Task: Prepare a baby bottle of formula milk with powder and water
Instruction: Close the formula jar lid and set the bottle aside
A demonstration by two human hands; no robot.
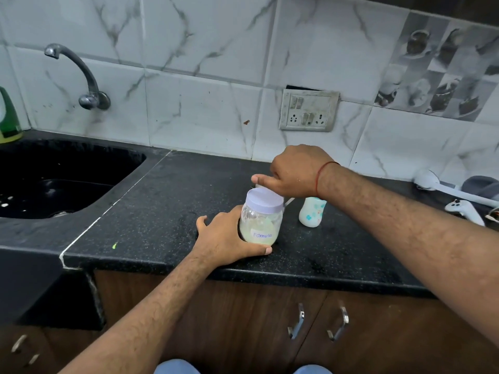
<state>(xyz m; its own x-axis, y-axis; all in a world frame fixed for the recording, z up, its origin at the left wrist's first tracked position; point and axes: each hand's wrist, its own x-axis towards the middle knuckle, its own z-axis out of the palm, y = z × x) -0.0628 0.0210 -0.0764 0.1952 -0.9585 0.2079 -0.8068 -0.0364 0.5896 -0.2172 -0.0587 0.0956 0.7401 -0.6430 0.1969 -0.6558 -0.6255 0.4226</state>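
The clear jar (261,221), handwritten "Formula" on its label and capped with a pale lid (265,199), stands on the black tabletop (151,211), the left hand (229,236) gripping its side. Behind it, the right hand (294,171) has its fingers curled round something white, mostly hidden. The baby bottle (312,211) stands just right of the jar.

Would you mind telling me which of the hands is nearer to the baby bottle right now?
Right. The right hand hovers just up and left of the baby bottle, fingers curled around something small behind the formula jar. The left hand grips that jar, farther left.
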